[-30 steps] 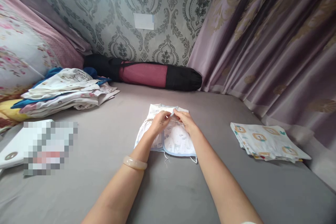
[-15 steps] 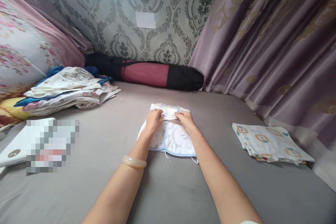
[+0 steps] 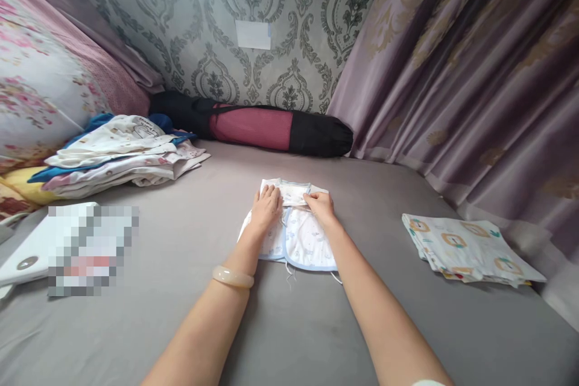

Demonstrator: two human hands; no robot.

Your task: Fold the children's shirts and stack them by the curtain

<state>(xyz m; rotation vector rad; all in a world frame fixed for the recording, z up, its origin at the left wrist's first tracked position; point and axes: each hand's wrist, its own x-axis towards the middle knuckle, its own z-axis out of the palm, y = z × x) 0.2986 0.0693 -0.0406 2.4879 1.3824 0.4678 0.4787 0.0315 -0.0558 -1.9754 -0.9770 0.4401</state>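
Observation:
A small white baby shirt (image 3: pixel 310 241) with blue edging, pale blue prints and thin tie strings lies on the grey bed sheet (image 3: pixel 181 319). Its upper part is folded over at the far end. My left hand (image 3: pixel 266 206) rests flat with fingers stretched out on the left of the folded part. At the right of that fold, my right hand (image 3: pixel 320 204) pinches the cloth by its blue-trimmed edge between thumb and fingers. Both hands and forearms cover the shirt's sides in part.
Folded clothes (image 3: pixel 122 157) are piled at the far left beside a floral pillow (image 3: pixel 40 78). White items, partly blurred, lie nearer left. Folded lion-print cloth (image 3: pixel 470 247) sits at the right. A black and red long bag (image 3: pixel 253 126) lies along the wall, by purple curtains (image 3: pixel 407 72).
My left hand has gone from pinching the fold to lying flat on it with fingers extended. My right hand keeps its pinch, and the shirt stays nearly in place.

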